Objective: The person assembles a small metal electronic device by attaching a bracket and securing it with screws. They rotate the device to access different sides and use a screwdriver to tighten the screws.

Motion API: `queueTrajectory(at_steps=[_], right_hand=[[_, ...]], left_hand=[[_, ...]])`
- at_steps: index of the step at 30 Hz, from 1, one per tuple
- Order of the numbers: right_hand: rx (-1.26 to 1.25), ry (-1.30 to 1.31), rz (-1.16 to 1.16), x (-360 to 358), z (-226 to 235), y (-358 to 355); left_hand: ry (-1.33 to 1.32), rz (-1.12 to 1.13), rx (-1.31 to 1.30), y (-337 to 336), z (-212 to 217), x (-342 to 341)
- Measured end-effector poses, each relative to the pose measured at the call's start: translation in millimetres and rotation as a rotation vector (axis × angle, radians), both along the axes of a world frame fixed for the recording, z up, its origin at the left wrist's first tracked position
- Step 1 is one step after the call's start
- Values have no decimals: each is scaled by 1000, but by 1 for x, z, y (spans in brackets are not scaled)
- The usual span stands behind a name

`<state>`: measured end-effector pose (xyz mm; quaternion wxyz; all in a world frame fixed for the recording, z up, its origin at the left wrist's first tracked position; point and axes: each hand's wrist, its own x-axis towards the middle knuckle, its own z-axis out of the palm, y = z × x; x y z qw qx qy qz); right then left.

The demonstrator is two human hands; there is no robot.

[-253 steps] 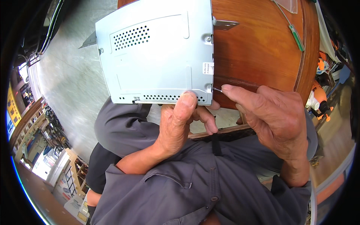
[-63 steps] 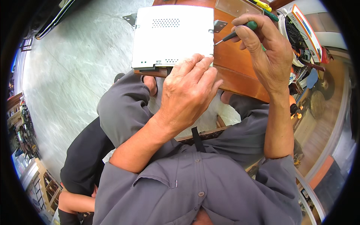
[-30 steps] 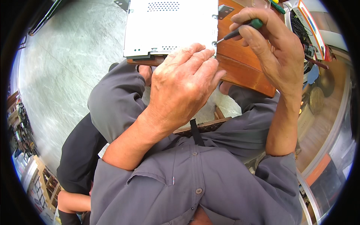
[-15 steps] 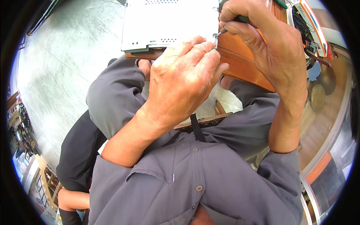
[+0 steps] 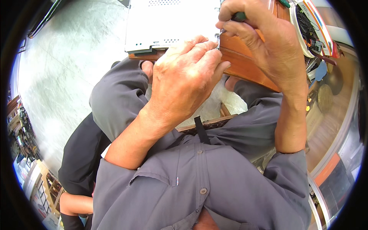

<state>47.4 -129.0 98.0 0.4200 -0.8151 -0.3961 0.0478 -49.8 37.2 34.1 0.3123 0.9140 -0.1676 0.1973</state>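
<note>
A flat white metal casing (image 5: 172,25) with small vent holes lies at the front edge of a wooden table (image 5: 245,63). On its near right corner rests my left hand (image 5: 184,78), fingers stretched forward together and thumb sticking out past the edge. My right hand (image 5: 274,50) is closed in a pinch around a screwdriver (image 5: 239,16) with a dark green handle. The screwdriver's thin shaft slants down to the casing's right edge, just beyond my left fingertips. Whether its tip sits in a screw is too small to tell.
To the right, a white round container (image 5: 297,32) holds black cables, beside an orange-and-white box (image 5: 320,27). Another green handle (image 5: 283,3) shows at the table's top. A person in dark trousers (image 5: 82,153) sits close on my left. Shelves of goods (image 5: 25,132) stand at far left.
My right hand and the screwdriver have shifted slightly left and up, and the shaft stands steeper. My left hand has barely moved on the casing.
</note>
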Motion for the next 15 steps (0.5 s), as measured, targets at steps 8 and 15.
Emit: queueTrajectory(at_steps=[8, 15], right_hand=[[475, 0, 1, 14, -9, -20], [418, 83, -481, 33, -9, -41]], left_hand=[[-14, -5, -56, 0, 2, 6], [-34, 12, -72, 1, -1, 10]])
